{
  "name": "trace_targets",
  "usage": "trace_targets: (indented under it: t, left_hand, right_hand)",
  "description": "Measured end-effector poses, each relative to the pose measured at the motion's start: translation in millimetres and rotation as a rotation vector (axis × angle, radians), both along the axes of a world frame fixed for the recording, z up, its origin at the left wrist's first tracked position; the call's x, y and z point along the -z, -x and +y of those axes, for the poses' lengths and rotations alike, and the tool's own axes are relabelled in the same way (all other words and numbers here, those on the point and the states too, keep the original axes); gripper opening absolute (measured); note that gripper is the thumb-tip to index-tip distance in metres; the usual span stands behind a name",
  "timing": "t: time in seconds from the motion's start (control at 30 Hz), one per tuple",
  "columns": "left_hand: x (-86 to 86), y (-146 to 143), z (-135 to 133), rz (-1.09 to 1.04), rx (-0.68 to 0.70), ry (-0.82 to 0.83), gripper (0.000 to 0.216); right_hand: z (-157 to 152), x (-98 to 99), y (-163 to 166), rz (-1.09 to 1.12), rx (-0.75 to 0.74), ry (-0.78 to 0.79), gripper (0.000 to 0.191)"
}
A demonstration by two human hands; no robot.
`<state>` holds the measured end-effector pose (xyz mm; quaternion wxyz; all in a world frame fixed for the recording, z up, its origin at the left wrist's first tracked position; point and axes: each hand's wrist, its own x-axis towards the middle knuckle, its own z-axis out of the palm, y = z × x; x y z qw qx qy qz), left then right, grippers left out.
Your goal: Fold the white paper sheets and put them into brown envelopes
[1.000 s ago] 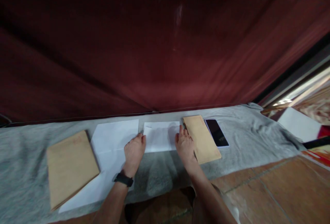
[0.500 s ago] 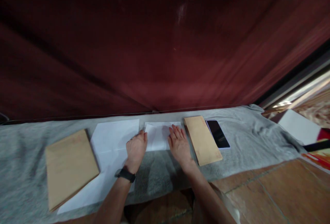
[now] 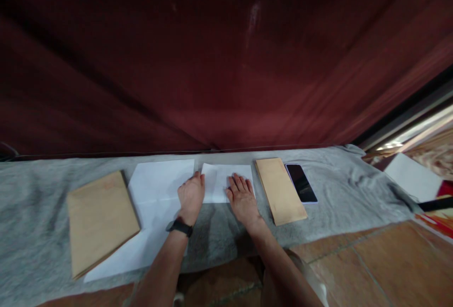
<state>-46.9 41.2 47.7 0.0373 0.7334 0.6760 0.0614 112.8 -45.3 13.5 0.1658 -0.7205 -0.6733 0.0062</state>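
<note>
A white sheet of paper [image 3: 216,185], apparently folded, lies crosswise in front of me on the grey cloth. At its left edge my left hand [image 3: 191,196], with a black watch at the wrist, is closed and pinches the paper's side. My right hand [image 3: 242,199] rests flat on the right part of the same sheet, fingers stretched and slightly apart. Larger white sheets [image 3: 159,179] spread out left of my left hand, partly under a stack of brown envelopes [image 3: 102,222]. Right of my right hand lies a narrower stack of brown envelopes [image 3: 281,191].
A dark-screened phone [image 3: 301,183] lies beside the narrow envelopes. The grey cloth [image 3: 347,194] covers the long surface, with a dark red hanging [image 3: 226,85] behind it. Brown floor tiles [image 3: 382,255] show in front, and a white box-like object [image 3: 412,177] stands at far right.
The left corner of the folded sheet now stands slightly raised by my left hand. My right hand has slid a little to the left on the paper. The view has shifted slightly.
</note>
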Motion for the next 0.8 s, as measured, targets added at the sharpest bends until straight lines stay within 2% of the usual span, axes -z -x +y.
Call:
trace_targets:
  t: [0.63, 0.73, 0.8]
  left_hand:
    - [-1.3, -5.5, 5.0, -0.046, -0.049, 0.017, 0.039]
    - [-10.3, -7.5, 1.2, -0.033, -0.003, -0.076, 0.036]
    - [-13.1, -14.0, -6.0, -0.056, 0.108, -0.161, 0.037]
  right_hand:
    - [-3.1, 6.7, 1.0, 0.003, 0.011, -0.015, 0.048]
    - [-2.7, 8.4, 1.2, 0.002, 0.009, -0.012, 0.049]
    - [-2.5, 9.3, 1.6, 0.005, 0.009, -0.009, 0.049]
